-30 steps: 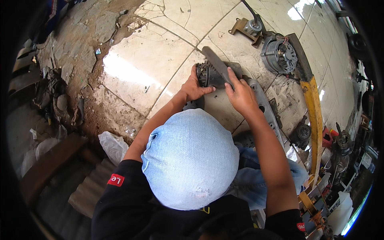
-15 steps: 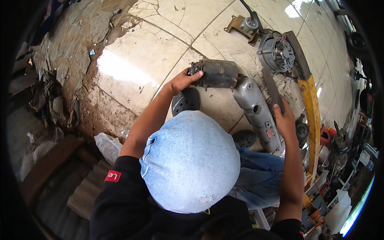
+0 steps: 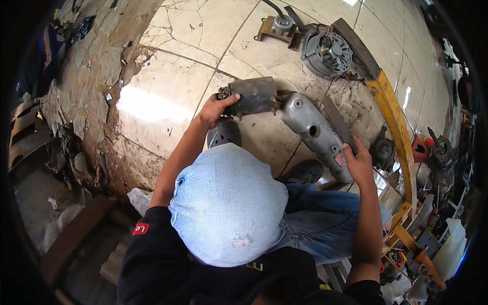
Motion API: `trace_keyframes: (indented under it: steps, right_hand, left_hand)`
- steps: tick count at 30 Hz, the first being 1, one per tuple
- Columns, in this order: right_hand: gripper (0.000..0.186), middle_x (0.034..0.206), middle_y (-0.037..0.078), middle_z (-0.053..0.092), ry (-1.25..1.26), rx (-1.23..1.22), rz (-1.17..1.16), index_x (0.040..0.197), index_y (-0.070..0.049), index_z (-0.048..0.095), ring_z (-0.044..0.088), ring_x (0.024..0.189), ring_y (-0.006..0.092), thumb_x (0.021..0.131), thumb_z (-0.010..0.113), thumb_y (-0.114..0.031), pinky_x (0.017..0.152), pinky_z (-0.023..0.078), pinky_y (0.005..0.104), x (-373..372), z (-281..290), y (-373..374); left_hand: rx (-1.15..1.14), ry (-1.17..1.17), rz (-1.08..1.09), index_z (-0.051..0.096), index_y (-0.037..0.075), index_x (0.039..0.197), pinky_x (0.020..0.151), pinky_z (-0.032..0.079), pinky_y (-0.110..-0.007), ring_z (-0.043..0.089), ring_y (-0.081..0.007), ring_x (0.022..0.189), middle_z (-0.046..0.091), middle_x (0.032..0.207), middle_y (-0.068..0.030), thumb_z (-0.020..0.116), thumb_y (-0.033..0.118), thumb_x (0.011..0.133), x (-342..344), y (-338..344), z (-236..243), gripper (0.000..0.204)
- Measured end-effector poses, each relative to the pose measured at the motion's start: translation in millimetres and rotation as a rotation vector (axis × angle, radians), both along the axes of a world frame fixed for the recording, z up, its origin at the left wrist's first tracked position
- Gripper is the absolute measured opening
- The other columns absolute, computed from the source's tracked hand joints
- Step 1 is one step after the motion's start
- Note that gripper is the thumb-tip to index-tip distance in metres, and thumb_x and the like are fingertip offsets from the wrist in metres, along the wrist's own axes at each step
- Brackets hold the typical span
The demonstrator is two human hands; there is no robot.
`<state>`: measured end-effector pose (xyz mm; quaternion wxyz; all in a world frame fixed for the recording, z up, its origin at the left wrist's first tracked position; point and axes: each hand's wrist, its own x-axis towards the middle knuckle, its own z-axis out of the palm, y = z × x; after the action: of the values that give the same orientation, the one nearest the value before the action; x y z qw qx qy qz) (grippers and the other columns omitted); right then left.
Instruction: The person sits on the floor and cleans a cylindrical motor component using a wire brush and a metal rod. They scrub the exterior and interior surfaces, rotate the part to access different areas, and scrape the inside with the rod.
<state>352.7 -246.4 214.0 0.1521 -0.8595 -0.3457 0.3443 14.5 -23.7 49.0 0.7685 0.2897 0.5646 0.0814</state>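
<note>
My left hand (image 3: 214, 109) is closed around the ribbed left end of a dark cylindrical motor (image 3: 256, 96), its thumb on top. The motor lies sideways above the tiled floor; whether it touches the tiles I cannot tell. Its right end, with small fittings, comes close to a silver metal engine cover (image 3: 320, 133) that has round holes and lies slanting on the floor. In my right hand (image 3: 360, 162) is a long flat dark bar (image 3: 336, 119), gripped at its near end. The bar points away and left, alongside the cover's right edge.
A grey alternator (image 3: 328, 52) and a brown bracket with a round metal part (image 3: 278, 31) sit farther off. A curved yellow metal beam (image 3: 392, 119) runs down the right, with assorted machine parts beyond. Broken, dirty ground (image 3: 96, 66) borders the tiles at left. My shoes (image 3: 305, 172) stand close by.
My view has shifted, so the floor parts appear farther left. The bar in my right hand has come nearer to me relative to the cover. Both hands keep their holds.
</note>
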Motion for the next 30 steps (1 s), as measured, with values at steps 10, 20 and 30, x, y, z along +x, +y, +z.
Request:
trace_keyframes:
  steps: [10,20,30]
  right_hand:
    - [0.050,0.097,0.014,0.067,0.038,-0.067,-0.055,0.140,-0.001,0.049,0.067,0.072,0.0147,0.095,0.062,-0.019,0.066,0.055,0.0271,12.2,9.7,6.5]
    - [0.052,0.101,0.016,0.069,0.052,-0.048,-0.010,0.139,-0.001,0.051,0.067,0.076,0.0172,0.094,0.062,-0.025,0.074,0.053,0.0311,14.5,-6.1,1.9]
    - [0.052,0.123,0.026,0.063,0.075,0.100,-0.018,0.135,-0.004,0.055,0.062,0.116,0.0367,0.090,0.063,-0.028,0.097,0.047,0.0383,17.2,-10.0,0.1]
  left_hand:
    - [0.325,-0.006,0.025,0.060,-0.007,0.108,0.060,0.056,-0.029,0.067,-0.0160,0.072,0.069,0.089,-0.0108,0.084,0.024,0.079,-3.3,12.2,12.9,0.049]
    - [0.840,0.490,-0.415,0.053,-0.012,0.122,0.091,0.052,-0.035,0.065,-0.0301,0.101,0.066,0.108,-0.0206,0.091,0.034,0.063,16.7,44.3,73.9,0.083]
    - [0.999,0.766,-0.781,0.045,-0.009,0.127,0.100,0.049,-0.040,0.055,-0.0361,0.118,0.050,0.128,-0.0257,0.087,0.040,0.065,66.2,43.7,112.8,0.090]
